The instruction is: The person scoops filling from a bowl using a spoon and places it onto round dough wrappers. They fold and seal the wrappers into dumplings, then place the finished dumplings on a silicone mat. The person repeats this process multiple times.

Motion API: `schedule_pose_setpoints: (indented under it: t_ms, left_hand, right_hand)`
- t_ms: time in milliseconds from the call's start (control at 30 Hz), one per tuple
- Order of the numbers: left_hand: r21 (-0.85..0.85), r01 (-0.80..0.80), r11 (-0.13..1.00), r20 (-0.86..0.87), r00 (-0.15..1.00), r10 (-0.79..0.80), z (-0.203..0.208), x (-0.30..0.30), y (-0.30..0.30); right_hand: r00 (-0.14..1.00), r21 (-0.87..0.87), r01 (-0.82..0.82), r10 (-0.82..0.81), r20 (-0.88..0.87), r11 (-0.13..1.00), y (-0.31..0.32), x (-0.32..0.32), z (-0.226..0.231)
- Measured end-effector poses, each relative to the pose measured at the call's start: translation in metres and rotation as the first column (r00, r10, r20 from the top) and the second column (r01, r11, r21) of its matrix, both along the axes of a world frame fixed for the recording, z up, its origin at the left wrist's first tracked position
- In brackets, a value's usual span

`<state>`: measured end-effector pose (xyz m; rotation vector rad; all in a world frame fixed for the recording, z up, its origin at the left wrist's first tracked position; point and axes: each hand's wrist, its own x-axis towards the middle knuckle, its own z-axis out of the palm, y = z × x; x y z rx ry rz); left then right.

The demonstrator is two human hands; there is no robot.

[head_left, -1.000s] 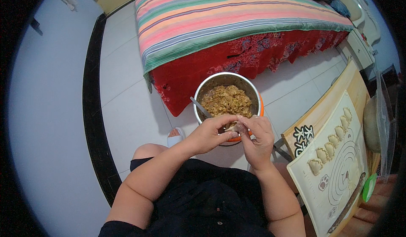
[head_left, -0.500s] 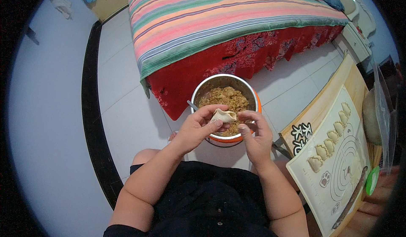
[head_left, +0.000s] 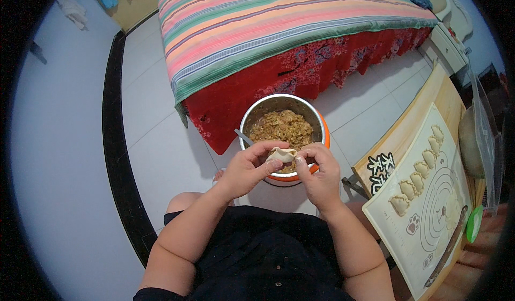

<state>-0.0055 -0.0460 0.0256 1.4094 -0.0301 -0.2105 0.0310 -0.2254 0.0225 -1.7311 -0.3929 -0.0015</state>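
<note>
Over the near side of a metal bowl, my left hand holds a partly folded dumpling between thumb and fingers. Its pale wrapper is gathered at the top. My right hand is closed at the dumpling's right end, thumb and forefinger pinching its edge. Brown minced filling lies in the bowl under my hands. The grey handle of a utensil sticks out over the bowl's left rim; its other end is hidden.
To the right, a wooden table bears a white mat with a row of several finished dumplings, a dark rolling pin and a green-edged object. Ahead is a bed with a striped cover; a wall bounds the left.
My right hand has moved in to the left, and its fingers have closed on the dumpling's right edge. Both hands and the dumpling sit slightly lower in the picture.
</note>
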Motion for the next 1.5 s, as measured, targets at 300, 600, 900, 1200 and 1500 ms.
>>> schedule_pose_setpoints:
  t_ms: [300,600,900,1200,1500]
  left_hand:
    - [-0.01,-0.038,0.999,-0.018,0.999,0.038,-0.0017,0.0024,0.0035]
    - [0.142,0.02,0.99,0.002,1.0,-0.02,-0.0011,-0.0001,0.0029]
    - [0.248,-0.018,0.969,0.08,0.997,-0.002,-0.0024,-0.0001,0.0046]
    - [0.401,-0.015,0.916,0.152,0.987,-0.051,0.0033,-0.0015,0.0014]
    - [0.29,-0.073,0.954,0.173,0.985,0.023,-0.0027,-0.002,0.0002]
  right_hand:
    - [0.98,-0.045,0.003,0.006,0.198,0.999,-0.0057,0.0052,-0.0044]
    - [0.978,-0.111,-0.04,0.062,0.2,0.993,-0.0046,0.004,-0.0025]
    - [0.962,-0.128,0.003,0.033,0.272,0.992,-0.004,0.0056,-0.0011]
    - [0.986,-0.175,-0.033,0.061,0.158,0.984,-0.0033,0.0017,0.0025]
    - [0.976,-0.121,0.0,0.026,0.215,0.993,-0.0028,0.0043,-0.0011]
